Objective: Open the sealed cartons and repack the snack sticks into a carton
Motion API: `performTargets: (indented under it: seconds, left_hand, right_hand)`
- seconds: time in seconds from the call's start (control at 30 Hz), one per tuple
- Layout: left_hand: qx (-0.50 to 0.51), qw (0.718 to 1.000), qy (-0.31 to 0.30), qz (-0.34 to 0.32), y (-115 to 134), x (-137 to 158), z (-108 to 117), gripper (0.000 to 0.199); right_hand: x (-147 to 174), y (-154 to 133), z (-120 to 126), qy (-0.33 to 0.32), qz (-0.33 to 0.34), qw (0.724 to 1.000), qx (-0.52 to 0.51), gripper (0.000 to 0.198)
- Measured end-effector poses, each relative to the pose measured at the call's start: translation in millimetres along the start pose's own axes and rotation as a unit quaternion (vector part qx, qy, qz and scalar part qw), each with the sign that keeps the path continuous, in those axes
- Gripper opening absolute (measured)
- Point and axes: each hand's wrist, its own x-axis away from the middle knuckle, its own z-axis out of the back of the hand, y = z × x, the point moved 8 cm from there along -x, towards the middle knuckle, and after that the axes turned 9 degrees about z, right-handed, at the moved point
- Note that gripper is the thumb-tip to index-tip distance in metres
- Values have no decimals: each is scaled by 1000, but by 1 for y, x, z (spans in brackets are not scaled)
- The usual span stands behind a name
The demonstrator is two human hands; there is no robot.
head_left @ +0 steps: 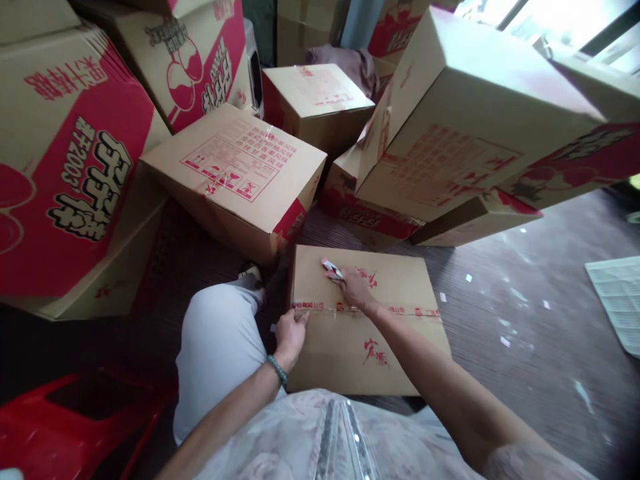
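Observation:
A cardboard box (330,357) lies in front of me, its top seam covered by printed clear tape (367,309) with red lettering. My right hand (356,288) is closed around a small pink-and-white object (332,269) with a dark part, just above the box's far half. Its exact kind is too small to make out. At the box's left edge, my left hand (291,333) grips the rim by the tape's end, its thumb side on top and the other fingers partly hidden down the side.
Printed cartons (235,160) stand close on the far side, and stacked ones (75,167) rise at the left. More cartons (450,120) lean at the right. A red plastic stool (75,427) is at lower left. Paper scraps (469,278) and a white grid panel (617,300) lie on the floor.

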Motion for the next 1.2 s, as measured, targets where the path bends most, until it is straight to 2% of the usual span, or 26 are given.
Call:
performTargets:
  seconds: [0.07, 0.17, 0.27, 0.33, 0.47, 0.53, 0.63, 0.9, 1.03, 1.2]
  left_hand:
    - [43, 999, -8, 10, -9, -2, -3, 21]
    - [69, 997, -12, 14, -18, 1, -5, 23]
    - [73, 997, -10, 10, -20, 6, -4, 27]
    - [54, 998, -9, 12, -21, 7, -3, 27]
    - [44, 999, -15, 13, -21, 7, -2, 24]
    - [49, 999, -20, 10, -21, 7, -1, 23]
    - [54, 998, -25, 4, -21, 7, 0, 23]
    - [37, 999, -38, -11, -17, 11, 6, 24]
    - [7, 999, -37, -18, -13, 15, 11, 23]
    - [-32, 998, -28, -45, -7, 22, 16, 20]
  right_hand:
    - [6, 3, 3, 3, -18, 1000, 11, 26]
    - [23, 5, 17, 21, -35, 998, 40, 39]
    - [40, -17, 36, 44, 0, 995, 91, 39]
    - [46, -45, 34, -1, 34, 993, 116, 36]
    - [44, -108, 7, -147, 86, 978, 125, 30]
    - [38, -132, 0, -164, 108, 968, 154, 24]
    - [29, -148, -7, -173, 126, 954, 211, 18]
    - [38, -150, -25, -207, 119, 934, 268, 28]
    - [46, -139, -20, -201, 115, 932, 278, 31]
    - [58, -112, -7, -207, 96, 933, 280, 30]
